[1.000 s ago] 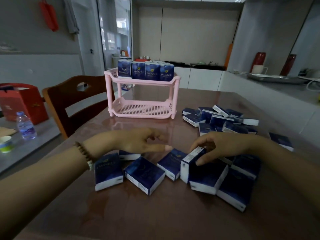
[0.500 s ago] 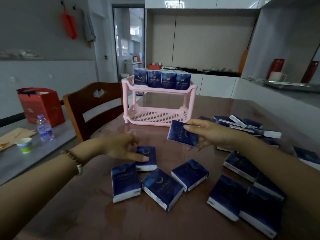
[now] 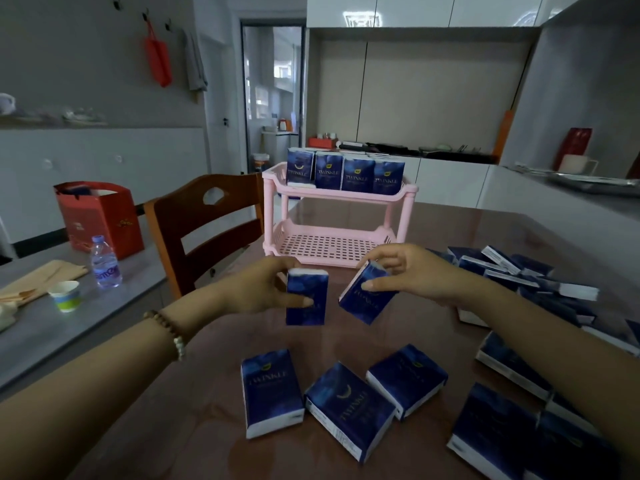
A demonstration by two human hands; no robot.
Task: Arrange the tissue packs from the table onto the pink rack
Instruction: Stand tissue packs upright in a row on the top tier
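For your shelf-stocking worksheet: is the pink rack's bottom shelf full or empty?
Empty. The bottom shelf shows only bare pink grid; the tissue packs stand upright on the top shelf.

I am in a home kitchen. White cupboards (image 3: 415, 10) hang up high on the wall, and a long counter (image 3: 450, 157) under them has pans and kitchen things on it. A wooden chair (image 3: 204, 223) stands near me, and a red bag (image 3: 158, 60) hangs on a hook.

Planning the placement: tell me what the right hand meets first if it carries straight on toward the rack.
Probably the front rim of the pink plastic rack's empty lower shelf; the right hand holds its blue tissue pack just before it. Depth is unclear.
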